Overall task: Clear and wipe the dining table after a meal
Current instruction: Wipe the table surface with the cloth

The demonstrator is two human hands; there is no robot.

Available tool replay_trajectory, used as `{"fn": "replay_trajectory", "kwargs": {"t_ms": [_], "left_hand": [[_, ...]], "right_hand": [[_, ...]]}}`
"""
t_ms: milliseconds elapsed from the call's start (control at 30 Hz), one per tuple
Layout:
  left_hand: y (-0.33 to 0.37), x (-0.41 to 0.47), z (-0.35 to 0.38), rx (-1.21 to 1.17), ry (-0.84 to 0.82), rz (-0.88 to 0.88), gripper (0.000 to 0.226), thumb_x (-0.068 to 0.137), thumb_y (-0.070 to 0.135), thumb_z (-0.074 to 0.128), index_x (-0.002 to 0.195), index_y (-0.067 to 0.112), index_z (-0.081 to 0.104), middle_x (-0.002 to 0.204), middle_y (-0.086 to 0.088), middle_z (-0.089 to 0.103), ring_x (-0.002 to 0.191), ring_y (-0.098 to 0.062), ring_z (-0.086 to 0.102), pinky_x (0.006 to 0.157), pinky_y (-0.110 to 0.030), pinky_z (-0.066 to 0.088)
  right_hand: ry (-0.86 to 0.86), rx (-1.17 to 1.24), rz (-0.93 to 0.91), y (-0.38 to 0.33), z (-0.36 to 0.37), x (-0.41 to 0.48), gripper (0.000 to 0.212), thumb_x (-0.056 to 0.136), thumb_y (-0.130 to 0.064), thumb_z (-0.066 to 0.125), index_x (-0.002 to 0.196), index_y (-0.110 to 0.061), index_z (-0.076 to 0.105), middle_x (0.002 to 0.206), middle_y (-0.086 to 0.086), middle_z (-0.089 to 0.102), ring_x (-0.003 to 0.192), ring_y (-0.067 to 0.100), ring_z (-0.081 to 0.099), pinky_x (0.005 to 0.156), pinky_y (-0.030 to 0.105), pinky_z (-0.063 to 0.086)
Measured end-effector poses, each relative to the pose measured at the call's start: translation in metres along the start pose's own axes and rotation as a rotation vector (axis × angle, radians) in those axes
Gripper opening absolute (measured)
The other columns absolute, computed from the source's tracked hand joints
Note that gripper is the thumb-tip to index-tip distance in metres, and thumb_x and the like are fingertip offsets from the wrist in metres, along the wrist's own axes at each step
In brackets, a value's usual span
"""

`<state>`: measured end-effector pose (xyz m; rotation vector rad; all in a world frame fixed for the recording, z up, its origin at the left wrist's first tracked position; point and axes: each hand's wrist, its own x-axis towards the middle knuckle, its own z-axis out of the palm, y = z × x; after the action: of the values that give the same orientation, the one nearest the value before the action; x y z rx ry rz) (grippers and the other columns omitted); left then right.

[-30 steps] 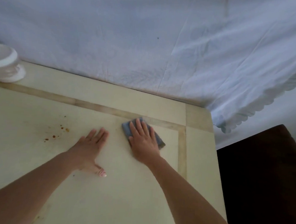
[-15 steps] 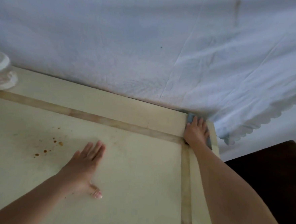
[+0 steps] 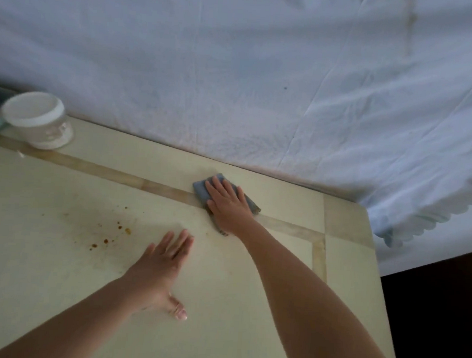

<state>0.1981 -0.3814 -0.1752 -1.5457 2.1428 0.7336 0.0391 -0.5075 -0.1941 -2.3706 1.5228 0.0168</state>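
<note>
A: How is the right hand (image 3: pixel 229 203) placed?

B: It is laid flat on a blue-grey cloth (image 3: pixel 200 189), fingers straight and slightly spread. The cloth is pressed onto the table (image 3: pixel 53 292).

A: Where is the cloth seen?

B: It is seen across the darker strip (image 3: pixel 104 169) near the far edge, well left of the far right corner.

A: And the left hand (image 3: pixel 161 266)?

B: It is laid palm down on the bare tabletop, nearer than the cloth. The fingers are kept straight and close together, the thumb is stuck out, and nothing is held.

A: Anything else to be logged?

B: Brown spots (image 3: pixel 108 234) are seen just left of the left hand. A white cup (image 3: pixel 38 120) is stood at the far left edge. A white sheet (image 3: pixel 237 67) is draped beyond the table.
</note>
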Motion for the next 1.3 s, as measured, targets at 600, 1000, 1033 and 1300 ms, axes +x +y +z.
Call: {"fn": "replay_trajectory", "kwargs": {"t_ms": [600,1000,1033,1300], "left_hand": [[-0.018,-0.019,-0.02,-0.005,0.043,0.087,0.13,0.068,0.064,0.067,0.143,0.015,-0.027,0.153,-0.004,-0.031,0.144,-0.027,-0.021,0.117,-0.045,-0.002],[-0.185,-0.042,-0.063,0.117,-0.062,-0.195,0.14,0.056,0.076,0.065,0.141,0.022,-0.033,0.153,-0.002,-0.032,0.143,-0.023,-0.024,0.116,-0.048,-0.009],[-0.187,-0.041,-0.064,0.127,-0.079,-0.196,0.14,0.056,0.076,0.065,0.14,0.022,-0.033,0.154,-0.003,-0.03,0.143,-0.023,-0.024,0.115,-0.048,-0.01],[-0.217,-0.046,-0.063,0.158,-0.186,-0.19,0.141,0.057,0.077,0.063,0.14,0.015,-0.033,0.154,-0.009,-0.029,0.143,-0.021,-0.024,0.114,-0.049,-0.015]], "right_hand": [[0.131,0.079,0.599,0.025,0.02,-0.096,0.053,0.101,-0.036,0.015,0.15,-0.026,0.0,0.16,-0.001,-0.008,0.146,0.018,-0.01,0.118,0.044,-0.004],[0.047,0.028,0.251,-0.107,0.032,-0.005,0.053,0.101,-0.036,0.019,0.15,-0.027,0.001,0.159,-0.005,-0.01,0.146,0.016,-0.013,0.117,0.044,-0.007],[0.015,0.021,0.174,-0.114,0.035,-0.008,0.053,0.101,-0.036,0.018,0.15,-0.027,-0.001,0.159,-0.006,-0.011,0.145,0.015,-0.015,0.117,0.043,-0.009],[0.155,0.102,0.58,-0.022,0.01,-0.006,0.051,0.101,-0.031,0.021,0.15,-0.025,0.009,0.16,-0.003,0.0,0.146,0.014,-0.003,0.117,0.046,0.002]]}}
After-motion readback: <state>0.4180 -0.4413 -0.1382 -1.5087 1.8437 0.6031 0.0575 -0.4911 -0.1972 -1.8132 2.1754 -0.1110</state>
